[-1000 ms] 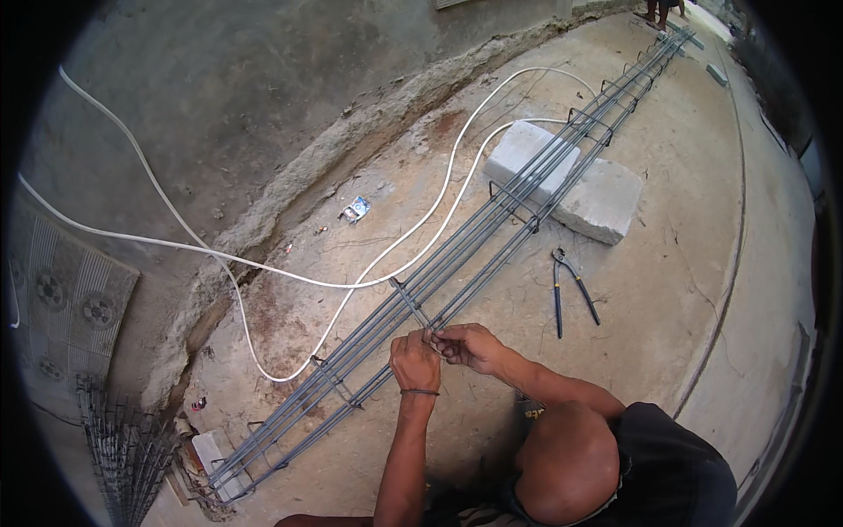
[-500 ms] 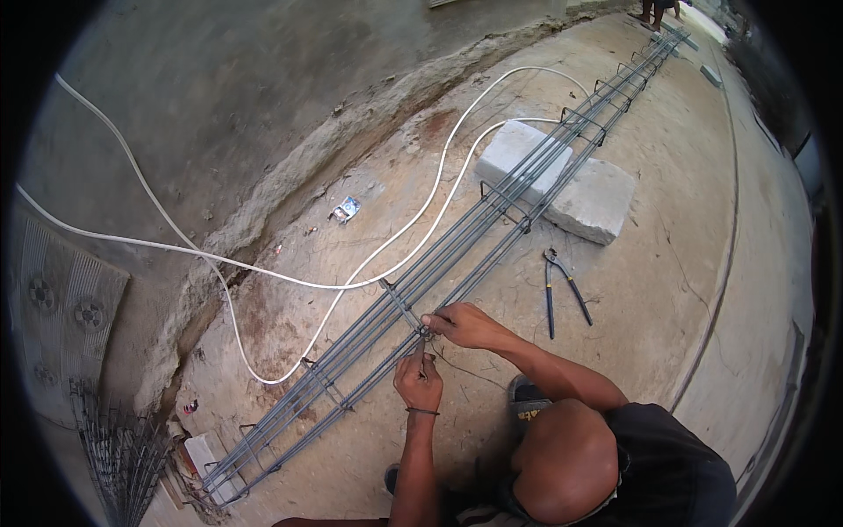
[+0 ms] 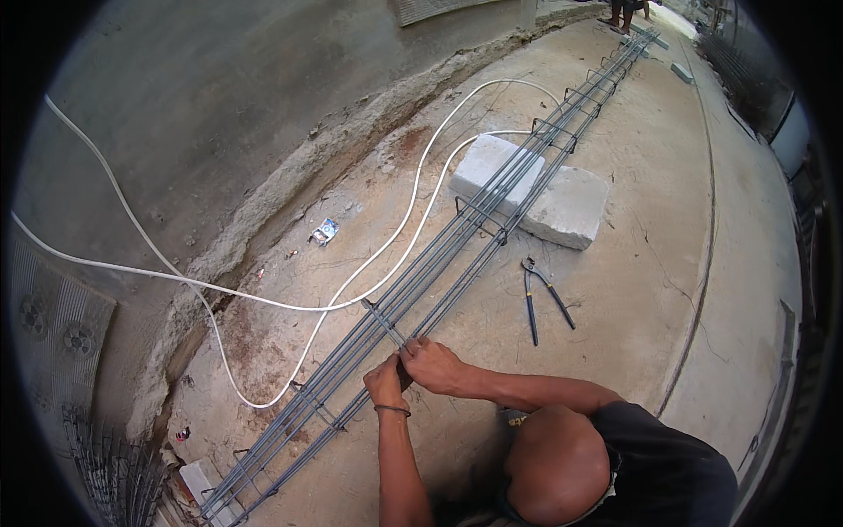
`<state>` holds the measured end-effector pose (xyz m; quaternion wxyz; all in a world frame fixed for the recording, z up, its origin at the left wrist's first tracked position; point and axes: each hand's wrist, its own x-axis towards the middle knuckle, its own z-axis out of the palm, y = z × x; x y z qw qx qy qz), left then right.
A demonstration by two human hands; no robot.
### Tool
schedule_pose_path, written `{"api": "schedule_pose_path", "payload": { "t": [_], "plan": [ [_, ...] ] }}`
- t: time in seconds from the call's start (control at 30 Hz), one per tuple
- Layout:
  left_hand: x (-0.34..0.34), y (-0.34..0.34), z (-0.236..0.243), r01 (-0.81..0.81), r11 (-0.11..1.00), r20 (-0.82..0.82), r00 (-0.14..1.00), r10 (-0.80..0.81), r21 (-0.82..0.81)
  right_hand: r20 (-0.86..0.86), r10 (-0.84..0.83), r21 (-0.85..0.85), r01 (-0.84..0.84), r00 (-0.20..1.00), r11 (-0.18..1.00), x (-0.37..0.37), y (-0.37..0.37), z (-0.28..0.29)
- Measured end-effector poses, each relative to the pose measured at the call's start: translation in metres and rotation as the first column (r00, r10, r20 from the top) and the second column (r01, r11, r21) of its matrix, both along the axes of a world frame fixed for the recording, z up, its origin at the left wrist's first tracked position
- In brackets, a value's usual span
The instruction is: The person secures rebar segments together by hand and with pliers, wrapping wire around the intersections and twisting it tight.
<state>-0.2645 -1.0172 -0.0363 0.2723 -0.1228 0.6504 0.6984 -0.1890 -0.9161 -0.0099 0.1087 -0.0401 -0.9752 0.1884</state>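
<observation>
Working at the rebar cage (image 3: 430, 259), propped on pale blocks (image 3: 566, 206), a co-worker (image 3: 562, 465) presses left hand (image 3: 384, 379) and right hand (image 3: 435, 364) together at a stirrup's (image 3: 386, 323) near end, seemingly tying that joint; what they pinch is hidden. The wearer's own hands are out of view. The next move likely calls for firm twisting.

A big gray wall (image 3: 219, 105) runs along the left side. At its bottom is a bumpy ledge (image 3: 263, 211), with a dark gap (image 3: 162, 413) beside it. The hard floor (image 3: 650, 220) is tan and dusty, with brown stains (image 3: 250, 338) on the left. A long dark line (image 3: 708, 255) goes down the right side, and the ground past it looks grayer. Near the left edge is a gray panel (image 3: 57, 329) with round flower shapes. Bright, soft daylight (image 3: 674, 21) shows far away.
</observation>
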Motion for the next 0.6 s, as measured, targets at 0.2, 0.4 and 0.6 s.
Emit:
{"api": "schedule_pose_path", "payload": {
  "t": [0.2,0.4,0.6],
  "plan": [
    [0.005,0.015,0.017,0.136,0.947,-0.123,0.976,-0.178,-0.290,-0.102,-0.110,-0.157,0.094,0.989,0.983,0.034,0.005,0.010],
    [0.029,0.035,0.018,0.097,0.976,-0.220,0.965,-0.141,-0.197,0.286,-0.709,0.026,0.734,0.645,0.678,0.124,0.157,-0.033],
    [0.040,0.027,-0.004,-0.219,0.887,0.171,0.972,0.161,0.408,0.436,-0.772,0.069,0.839,0.461,0.540,0.161,0.172,-0.072]
  ]
}}
